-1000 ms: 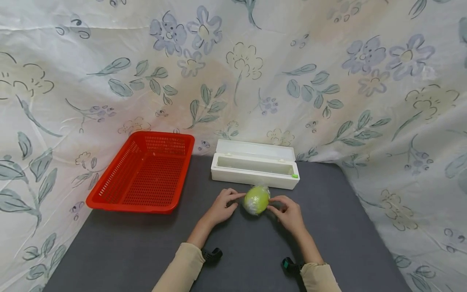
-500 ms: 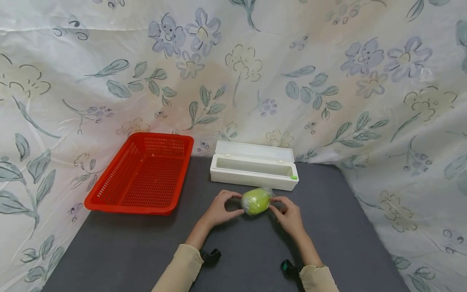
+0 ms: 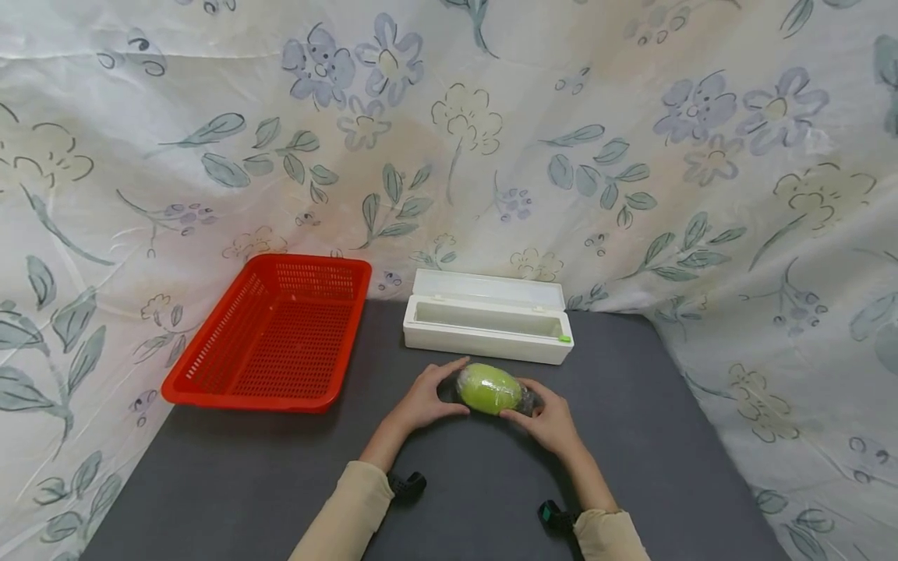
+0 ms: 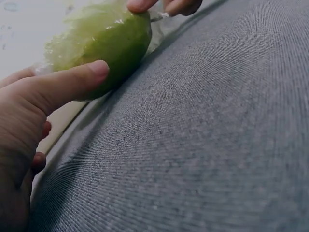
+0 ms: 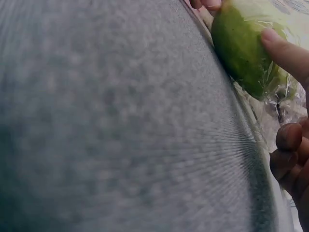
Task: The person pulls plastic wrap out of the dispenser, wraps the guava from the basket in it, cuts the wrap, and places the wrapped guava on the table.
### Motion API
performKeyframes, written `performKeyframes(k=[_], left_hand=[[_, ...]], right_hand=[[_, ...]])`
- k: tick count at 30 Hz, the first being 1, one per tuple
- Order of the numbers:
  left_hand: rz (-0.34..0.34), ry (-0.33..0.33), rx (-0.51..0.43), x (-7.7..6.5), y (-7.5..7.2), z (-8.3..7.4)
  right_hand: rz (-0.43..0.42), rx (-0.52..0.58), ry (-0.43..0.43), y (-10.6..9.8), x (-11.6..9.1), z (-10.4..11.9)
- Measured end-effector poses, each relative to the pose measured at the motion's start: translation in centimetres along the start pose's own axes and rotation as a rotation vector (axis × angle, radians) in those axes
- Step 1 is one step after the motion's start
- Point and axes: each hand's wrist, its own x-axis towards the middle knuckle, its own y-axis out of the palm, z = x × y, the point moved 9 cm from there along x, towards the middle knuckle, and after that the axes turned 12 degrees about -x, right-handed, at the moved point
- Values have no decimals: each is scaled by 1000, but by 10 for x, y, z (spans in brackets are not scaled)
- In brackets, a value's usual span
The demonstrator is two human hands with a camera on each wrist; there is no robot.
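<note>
A smooth green oval fruit (image 3: 489, 388) in clear plastic film lies on its side over the grey table, in front of the white box. Its stem end points right, where loose film bunches up. My left hand (image 3: 425, 397) holds the left end between thumb and fingers; in the left wrist view the thumb (image 4: 77, 82) lies along the fruit (image 4: 104, 41). At the other end my right hand (image 3: 550, 417) grips fruit and film, its thumb (image 5: 282, 48) pressing on the wrapped skin in the right wrist view. The fingertips behind the fruit are partly hidden.
Behind the fruit stands a long white box (image 3: 484, 343) with its lid (image 3: 491, 288) raised and a small green slider (image 3: 564, 339) at its right end. A red perforated basket (image 3: 245, 401) sits at the back left. Floral cloth (image 3: 519, 156) hangs behind the table (image 3: 463, 499).
The fruit has turned from nearly end-on to lying lengthwise, left to right. My right thumb has moved left onto its front, and the left hand has spread wider round its left end.
</note>
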Motion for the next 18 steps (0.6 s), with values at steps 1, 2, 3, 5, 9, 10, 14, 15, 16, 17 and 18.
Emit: performKeyframes(k=[1, 2, 3, 5, 9, 10, 14, 15, 16, 17, 18], left_hand=[[0, 9, 5, 1, 0, 0], [2, 18, 9, 1, -1, 0], [3, 27, 8, 2, -1, -1], [5, 37, 1, 2, -1, -2], [27, 17, -38, 1, 1, -1], [33, 7, -44, 1, 2, -1], [32, -9, -41, 0, 2, 1], [27, -6, -40, 0, 2, 1], [19, -4, -38, 0, 1, 2], [12, 1, -37, -1, 0, 2], [5, 2, -36, -1, -1, 2]], right_hand=[[-1, -1, -5, 0, 1, 1], [1, 5, -13, 0, 1, 2], [5, 12, -21, 0, 2, 3], [13, 27, -28, 0, 3, 4], [32, 38, -40, 0, 4, 4], [34, 35, -41, 0, 4, 3], [30, 62, 25, -3, 3, -7], [30, 81, 59, -3, 2, -11], [32, 108, 88, -4, 2, -14], [39, 123, 117, -5, 1, -17], [42, 112, 124, -5, 1, -19]])
